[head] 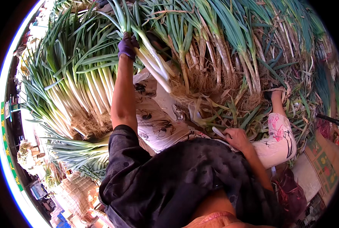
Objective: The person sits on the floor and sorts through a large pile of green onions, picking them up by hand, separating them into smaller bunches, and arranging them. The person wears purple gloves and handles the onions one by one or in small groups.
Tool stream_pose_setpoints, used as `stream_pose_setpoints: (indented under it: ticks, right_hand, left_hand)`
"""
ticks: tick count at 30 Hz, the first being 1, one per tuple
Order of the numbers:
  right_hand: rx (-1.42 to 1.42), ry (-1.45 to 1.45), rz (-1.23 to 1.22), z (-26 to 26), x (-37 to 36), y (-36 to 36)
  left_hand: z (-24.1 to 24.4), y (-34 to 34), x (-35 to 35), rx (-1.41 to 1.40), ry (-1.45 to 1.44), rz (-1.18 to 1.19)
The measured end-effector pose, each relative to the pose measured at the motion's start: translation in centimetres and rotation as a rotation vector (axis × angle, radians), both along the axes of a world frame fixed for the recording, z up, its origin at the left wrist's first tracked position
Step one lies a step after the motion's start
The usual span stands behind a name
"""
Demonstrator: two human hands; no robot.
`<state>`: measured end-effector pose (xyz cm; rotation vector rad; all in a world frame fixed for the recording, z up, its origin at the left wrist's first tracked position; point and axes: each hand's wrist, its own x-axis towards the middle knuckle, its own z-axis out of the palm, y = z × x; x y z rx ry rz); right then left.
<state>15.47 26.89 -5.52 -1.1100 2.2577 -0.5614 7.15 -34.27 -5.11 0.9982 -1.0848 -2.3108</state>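
My left hand (127, 47), in a purple glove, grips a few large green onions (153, 68) where the white shanks meet the leaves. Their pale shanks slant down to the right, over my patterned trouser leg, with the roots (181, 92) still on. Close to my lap, my bare right hand (237, 139) is closed on a slim white object (218, 132); I cannot tell what it is. Clean white-shanked green onions (92, 88) lie side by side left of my left arm. Ahead and to the right are onions with brown, dry outer skins (220, 59).
Stripped leaves and skins (243, 121) litter the ground between my legs. Another onion bundle (81, 152) lies by my left elbow. At right are a printed cardboard sheet (323, 162) and a dark red mesh bag (290, 193). A wrapped stack (75, 189) stands at lower left.
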Motion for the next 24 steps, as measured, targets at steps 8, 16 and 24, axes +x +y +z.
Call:
stream_pose_setpoints:
  ticks: [8, 16, 24]
  right_hand:
    - [-0.028, -0.092, -0.258, -8.9, -8.8, -19.1]
    - [-0.002, -0.223, -0.327, -16.0, -7.4, -24.6]
    - [-0.012, -0.104, -0.138, -3.7, -8.9, -12.6]
  left_hand:
    - [-5.1, -1.8, 1.9, -1.043, -0.516, 0.164]
    - [-13.3, 15.2, -1.9, -0.163, -0.367, -0.179]
    - [-13.4, 26.9, -3.7, 0.761, 0.243, -0.109]
